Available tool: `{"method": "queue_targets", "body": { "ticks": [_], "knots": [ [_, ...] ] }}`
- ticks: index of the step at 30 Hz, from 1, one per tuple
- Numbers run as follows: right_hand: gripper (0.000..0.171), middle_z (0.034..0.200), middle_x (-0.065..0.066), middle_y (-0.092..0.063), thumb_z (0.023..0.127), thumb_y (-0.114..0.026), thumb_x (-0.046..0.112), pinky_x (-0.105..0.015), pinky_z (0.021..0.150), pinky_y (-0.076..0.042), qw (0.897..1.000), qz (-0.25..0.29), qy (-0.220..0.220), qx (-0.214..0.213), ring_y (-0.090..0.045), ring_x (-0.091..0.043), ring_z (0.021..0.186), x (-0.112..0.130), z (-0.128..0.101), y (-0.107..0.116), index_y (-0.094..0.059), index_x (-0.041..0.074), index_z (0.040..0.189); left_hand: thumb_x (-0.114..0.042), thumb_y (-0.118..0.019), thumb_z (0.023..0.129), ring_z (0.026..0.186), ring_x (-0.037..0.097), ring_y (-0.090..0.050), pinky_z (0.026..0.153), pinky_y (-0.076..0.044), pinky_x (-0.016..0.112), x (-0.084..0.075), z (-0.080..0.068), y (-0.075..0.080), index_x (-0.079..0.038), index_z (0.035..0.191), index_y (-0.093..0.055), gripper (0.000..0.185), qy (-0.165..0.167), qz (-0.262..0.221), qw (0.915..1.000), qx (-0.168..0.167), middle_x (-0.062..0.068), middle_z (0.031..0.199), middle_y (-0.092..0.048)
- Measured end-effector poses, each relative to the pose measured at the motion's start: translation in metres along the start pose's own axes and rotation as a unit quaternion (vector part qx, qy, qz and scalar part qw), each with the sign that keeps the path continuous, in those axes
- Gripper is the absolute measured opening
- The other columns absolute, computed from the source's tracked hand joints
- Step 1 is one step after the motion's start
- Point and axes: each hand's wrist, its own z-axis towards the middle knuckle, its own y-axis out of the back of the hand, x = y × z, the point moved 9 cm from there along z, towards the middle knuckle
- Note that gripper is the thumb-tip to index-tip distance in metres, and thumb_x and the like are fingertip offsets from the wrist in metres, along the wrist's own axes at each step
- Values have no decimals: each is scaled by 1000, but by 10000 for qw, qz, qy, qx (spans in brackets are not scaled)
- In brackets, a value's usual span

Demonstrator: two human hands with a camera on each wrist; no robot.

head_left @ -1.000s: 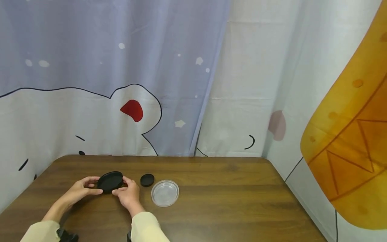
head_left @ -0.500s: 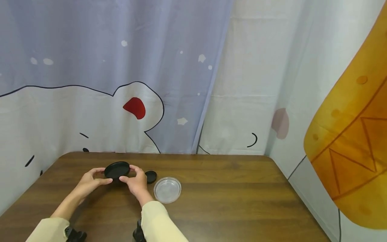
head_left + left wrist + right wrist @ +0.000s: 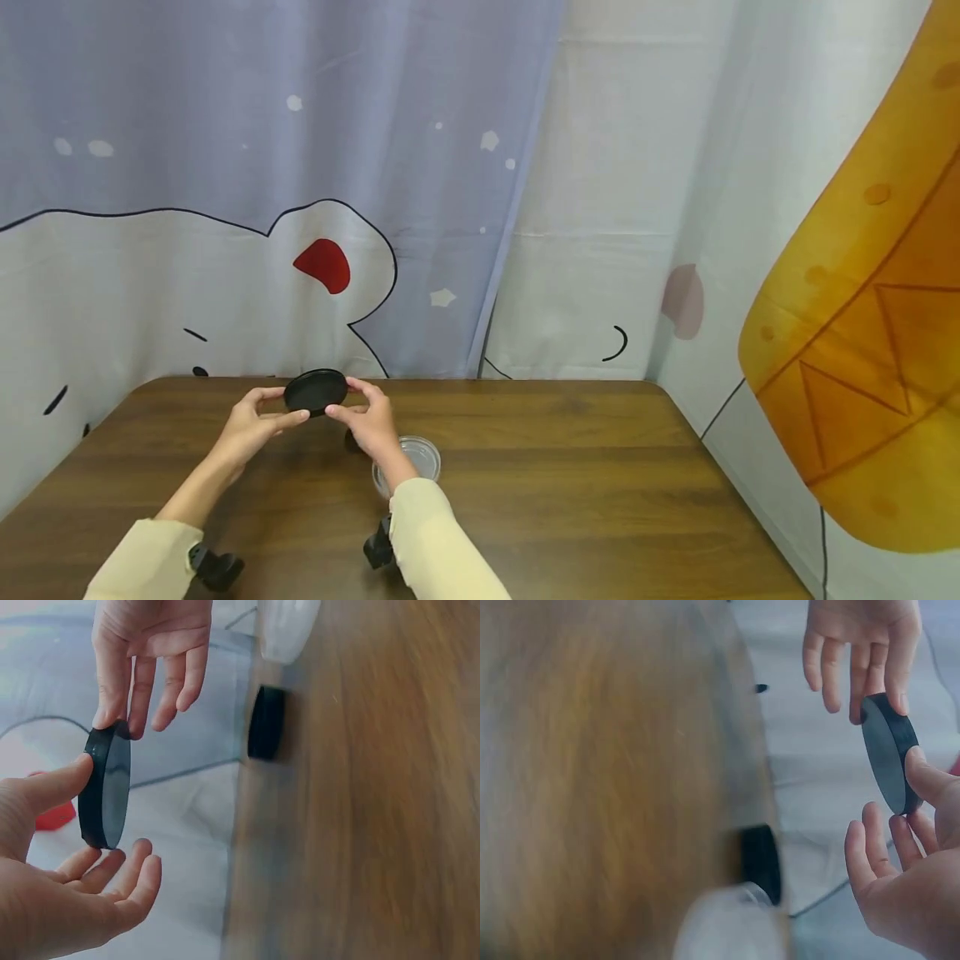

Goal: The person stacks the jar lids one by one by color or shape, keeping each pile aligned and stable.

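Observation:
Both hands hold a round black shallow dish point(image 3: 315, 393) up off the table, one at each side. My left hand point(image 3: 251, 425) pinches its left edge between thumb and fingers. On the opposite edge, the thumb and fingers of my right hand point(image 3: 375, 425) grip it. The dish stands tilted, its inner face toward the head camera. Its flat, greyish underside point(image 3: 117, 787) shows in the left wrist view. A smaller black round piece point(image 3: 266, 722) sits on the table below, mostly hidden behind my right hand in the head view.
A clear round plastic dish point(image 3: 423, 457) lies on the wooden table point(image 3: 562, 500), partly covered by my right wrist in the head view. Beyond the table's far edge hangs a printed curtain point(image 3: 450, 208). Each wrist wears a black camera mount point(image 3: 215, 569).
Both hands have raised the black dish together and carried it right and farther back. My right hand and forearm now overlap the small black piece and the clear dish.

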Motion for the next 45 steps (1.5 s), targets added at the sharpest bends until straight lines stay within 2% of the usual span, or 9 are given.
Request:
{"method": "queue_targets", "body": {
  "ticks": [4, 6, 8, 11, 16, 20, 26, 35, 45],
  "knots": [
    [48, 122, -13, -57, 80, -73, 15, -17, 66, -51, 9994, -200, 280, 65, -65, -14, 83, 12, -1, 17, -58, 8, 125, -29, -65, 87, 91, -13, -53, 80, -51, 20, -17, 2, -9, 6, 139, -28, 73, -272, -358, 9990, -72, 25, 147, -28],
    [48, 122, -12, -57, 80, -73, 15, -16, 65, -49, 9991, -243, 338, 49, -64, -13, 83, 16, -1, 28, -58, 8, 124, -27, -66, 86, 88, -17, -50, 77, -49, 16, -27, 4, -14, 5, 138, -29, 71, -401, -562, 9975, -127, 22, 148, -28],
    [48, 122, -12, -57, 80, -72, 16, -15, 65, -47, 9989, -253, 383, 54, -63, -12, 83, 18, -1, 40, -57, 9, 125, -25, -67, 85, 92, -12, -53, 76, -48, 14, -38, 5, -22, 4, 137, -31, 70, -524, -650, 9964, -163, 20, 149, -30],
    [47, 124, -12, -57, 81, -72, 16, -16, 65, -46, 9990, -189, 395, 96, -62, -13, 83, 22, -1, 61, -56, 10, 126, -24, -69, 84, 104, 6, -60, 77, -47, 13, -53, 8, -34, 2, 135, -34, 67, -636, -724, 9952, -178, 17, 147, -35],
    [48, 125, -19, -55, 83, -69, 7, -26, 71, -51, 9987, -71, 432, 262, -60, -15, 81, 41, -11, 97, -53, 3, 128, -18, -70, 83, 113, 29, -57, 78, -46, 14, -72, 14, -61, 1, 131, -38, 60, -791, -911, 9927, -84, 15, 144, -40],
    [49, 126, -24, -53, 84, -66, 5, -26, 74, -52, 9985, -215, 405, 299, -57, -7, 79, 52, -23, 122, -49, -2, 129, -13, -71, 81, 111, 30, -56, 76, -48, 15, -81, 18, -87, 2, 129, -39, 59, -902, -1172, 9890, 68, 15, 142, -40],
    [49, 125, -22, -52, 83, -68, 6, -18, 71, -49, 9992, -275, 228, 196, -58, -5, 78, 32, -30, 156, -50, 0, 128, -12, -74, 78, 109, 33, -58, 77, -49, 21, -90, 18, -119, 0, 127, -39, 62, -995, -1078, 9885, 363, 17, 137, -40],
    [54, 125, -18, -51, 83, -69, 9, -19, 75, -48, 9955, -869, 207, 308, -59, -27, 99, 11, -43, 190, -49, 7, 133, -10, -80, 71, 105, 29, -59, 81, -54, 32, -95, 16, -160, 0, 145, -24, 94, -1006, -929, 9872, 818, 18, 133, -44],
    [54, 121, -17, -56, 79, -73, 13, -29, 80, -44, 9865, -1552, -6, 518, -52, -24, 101, -7, -64, 224, -53, 8, 130, -9, -85, 62, 95, 21, -47, 79, -43, 29, -93, 6, -205, 3, 134, -45, 84, -873, -594, 9883, 1098, 12, 105, -46]
  ]
}}
